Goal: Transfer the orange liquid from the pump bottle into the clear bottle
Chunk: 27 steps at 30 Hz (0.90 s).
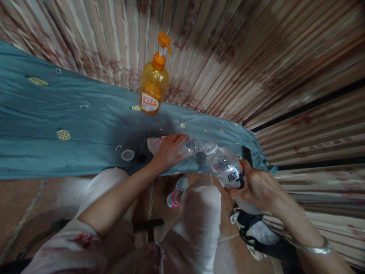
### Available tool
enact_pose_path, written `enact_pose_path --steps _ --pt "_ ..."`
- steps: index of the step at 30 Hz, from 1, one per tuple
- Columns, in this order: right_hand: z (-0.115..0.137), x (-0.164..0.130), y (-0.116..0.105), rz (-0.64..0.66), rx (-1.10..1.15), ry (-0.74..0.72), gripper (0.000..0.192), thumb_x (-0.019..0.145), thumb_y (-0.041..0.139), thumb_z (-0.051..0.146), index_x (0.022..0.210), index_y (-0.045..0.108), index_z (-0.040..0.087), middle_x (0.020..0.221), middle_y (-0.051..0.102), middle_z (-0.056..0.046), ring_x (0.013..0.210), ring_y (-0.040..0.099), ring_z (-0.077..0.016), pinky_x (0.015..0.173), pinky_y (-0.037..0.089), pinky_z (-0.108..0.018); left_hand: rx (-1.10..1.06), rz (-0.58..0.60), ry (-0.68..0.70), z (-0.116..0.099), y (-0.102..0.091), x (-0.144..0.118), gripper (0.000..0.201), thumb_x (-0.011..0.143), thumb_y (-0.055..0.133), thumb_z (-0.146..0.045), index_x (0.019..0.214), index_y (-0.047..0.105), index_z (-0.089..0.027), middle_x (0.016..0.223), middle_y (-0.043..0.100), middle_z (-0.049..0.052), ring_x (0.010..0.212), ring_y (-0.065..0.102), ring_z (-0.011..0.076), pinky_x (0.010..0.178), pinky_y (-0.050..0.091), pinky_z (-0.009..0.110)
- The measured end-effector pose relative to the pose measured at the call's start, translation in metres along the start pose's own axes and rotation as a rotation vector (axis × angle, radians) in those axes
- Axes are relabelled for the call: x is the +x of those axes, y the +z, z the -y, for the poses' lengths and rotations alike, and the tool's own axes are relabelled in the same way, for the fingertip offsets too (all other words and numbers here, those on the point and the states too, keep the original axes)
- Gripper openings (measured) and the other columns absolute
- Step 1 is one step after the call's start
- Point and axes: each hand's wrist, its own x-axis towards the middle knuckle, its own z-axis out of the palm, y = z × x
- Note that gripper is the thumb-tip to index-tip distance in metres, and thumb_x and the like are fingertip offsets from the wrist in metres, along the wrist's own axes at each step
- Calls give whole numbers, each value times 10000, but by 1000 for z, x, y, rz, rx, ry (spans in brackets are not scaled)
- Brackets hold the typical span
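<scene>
Larger bottle: clear plastic bottle, tilted, mouth directed up and to the left of the view; located over the near right part of the cloth-covered surface.
Larger bottle label: white, with a square black-and-white code, a dark mark beside it and an orange area; no wording can be read.
Smaller bottle: clear, ribbed bottle, lying close to horizontal, mouth toward that of the larger bottle. The two mouths meet in the view; actual contact cannot be confirmed.
Smaller bottle label: white and pink at the far left end, mostly covered by the hand; not legible.
Right hand: fingers curled around the lower body of the larger bottle, opened to its width; grip engaged. A silver bangle sits on the wrist.
Left hand: laid over the smaller bottle from above, fingers bent around its body; grip engaged.
Loose parts: translucent round cap and small black round piece, side by side, left of the smaller bottle.
Pump bottle: orange pump bottle, upright, beyond the left hand; white label with a row of orange round marks, print too small to read.
Support surface: blue-green cloth with yellow printed motifs.
Backdrop: pleated curtain with reddish floral print.
</scene>
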Motion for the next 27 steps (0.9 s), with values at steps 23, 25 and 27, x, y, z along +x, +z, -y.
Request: enact_pose_path --steps 23,25,27 --pt "1 0 -1 18 -56 13 506 739 632 534 1086 528 181 727 753 -103 769 761 -353 569 399 -319 19 -32 14 1 2 0 634 746 799 -245 1322 538 -210 1312 657 117 1226 617 304 1041 486 458" --pt "0 0 0 5 -56 3 488 739 635 524 1074 529 186 712 747 -97 745 757 -344 561 396 -315 24 -29 17 0 2 0 636 745 800 -244 1322 536 -207 1311 657 116 1223 619 305 1040 487 457" --pt "-1 0 1 2 -54 -1 485 737 636 524 1067 527 187 699 741 -94 736 755 -344 559 396 -315 31 -22 20 0 2 0 651 733 806 -231 1324 535 -198 1312 655 117 1223 618 308 1042 487 459"
